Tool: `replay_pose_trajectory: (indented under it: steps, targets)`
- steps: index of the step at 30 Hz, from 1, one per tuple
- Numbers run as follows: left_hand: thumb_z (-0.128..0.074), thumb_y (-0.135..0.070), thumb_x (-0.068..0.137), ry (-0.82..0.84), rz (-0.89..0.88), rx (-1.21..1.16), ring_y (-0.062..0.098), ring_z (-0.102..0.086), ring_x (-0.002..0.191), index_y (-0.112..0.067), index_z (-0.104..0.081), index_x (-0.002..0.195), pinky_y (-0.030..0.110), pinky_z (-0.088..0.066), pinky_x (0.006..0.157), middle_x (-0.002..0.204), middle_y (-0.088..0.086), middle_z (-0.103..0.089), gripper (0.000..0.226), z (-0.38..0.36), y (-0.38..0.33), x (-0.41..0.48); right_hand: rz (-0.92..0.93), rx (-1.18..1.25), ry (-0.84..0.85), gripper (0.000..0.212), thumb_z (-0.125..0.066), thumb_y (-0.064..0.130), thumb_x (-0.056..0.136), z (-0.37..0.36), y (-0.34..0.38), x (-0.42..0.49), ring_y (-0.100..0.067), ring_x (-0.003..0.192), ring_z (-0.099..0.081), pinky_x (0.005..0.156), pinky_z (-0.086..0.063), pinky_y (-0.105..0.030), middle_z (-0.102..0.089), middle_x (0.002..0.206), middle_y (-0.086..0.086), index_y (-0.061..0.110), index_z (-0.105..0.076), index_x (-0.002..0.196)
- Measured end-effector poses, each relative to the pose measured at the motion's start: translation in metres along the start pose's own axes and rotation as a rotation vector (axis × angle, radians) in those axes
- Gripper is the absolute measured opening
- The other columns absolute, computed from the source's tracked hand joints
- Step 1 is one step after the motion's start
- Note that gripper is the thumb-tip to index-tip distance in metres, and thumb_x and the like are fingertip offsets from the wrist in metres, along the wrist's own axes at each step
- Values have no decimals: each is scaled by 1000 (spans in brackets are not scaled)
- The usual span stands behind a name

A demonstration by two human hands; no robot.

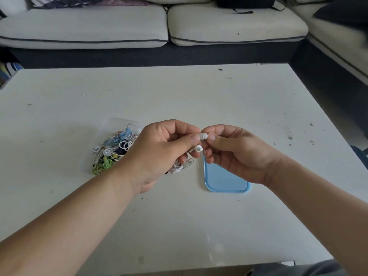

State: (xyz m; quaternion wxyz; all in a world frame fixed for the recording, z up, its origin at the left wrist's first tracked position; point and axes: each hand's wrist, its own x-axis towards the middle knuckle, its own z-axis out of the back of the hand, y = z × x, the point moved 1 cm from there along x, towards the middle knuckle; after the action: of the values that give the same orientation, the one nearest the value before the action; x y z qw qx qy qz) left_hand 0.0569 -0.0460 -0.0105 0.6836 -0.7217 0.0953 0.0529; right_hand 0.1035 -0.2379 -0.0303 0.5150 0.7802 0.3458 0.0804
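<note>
Above the middle of the white table, both hands meet around a pair of white wired earphones. My left hand pinches one earbud between thumb and fingers, and the coiled white cord hangs below its palm. My right hand pinches the upper earbud with thumb and forefinger. The second earbud sticks out just below, between the two hands.
A clear plastic container holding several tangled earphones in white, blue, green and yellow sits left of my hands. Its light blue lid lies flat under my right hand. A cream sofa runs along the table's far side.
</note>
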Motion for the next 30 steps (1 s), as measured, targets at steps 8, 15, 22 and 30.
replay_pose_trajectory:
  steps: [8, 15, 22, 30]
  targets:
    - [-76, -18, 91, -85, 56, -5, 27, -62, 77, -13, -73, 99, 38, -42, 68, 79, 9, -75, 10, -3, 6, 2, -40, -69, -108, 27, -68, 13, 86, 4, -1, 4, -21, 73, -65, 67, -58, -30, -66, 91, -17, -3, -68, 107]
    - [-75, -14, 93, -151, 102, -2, 20, -60, 71, -11, -73, 100, 27, -46, 57, 77, 6, -72, 8, -3, 9, 8, 51, -655, -795, 2, -71, 9, 90, 54, 13, 6, -20, 63, -63, 62, -57, -35, -70, 78, -10, 9, -73, 90]
    - [-71, -9, 96, -156, 102, 16, 14, -65, 69, -11, -73, 101, 22, -50, 56, 79, 6, -72, 6, -6, 13, 9, -66, -1277, -696, 7, -66, 12, 89, 78, -25, 15, -26, 78, -67, 69, -54, -31, -70, 83, -3, 12, -73, 89]
    - [-72, -8, 94, -149, 121, -15, 16, -65, 70, -8, -72, 101, 24, -51, 58, 82, 9, -72, 7, -6, 13, 9, -9, -1401, -676, 8, -65, 10, 87, 87, -40, 27, -28, 75, -62, 68, -56, -36, -66, 86, -8, 12, -73, 85]
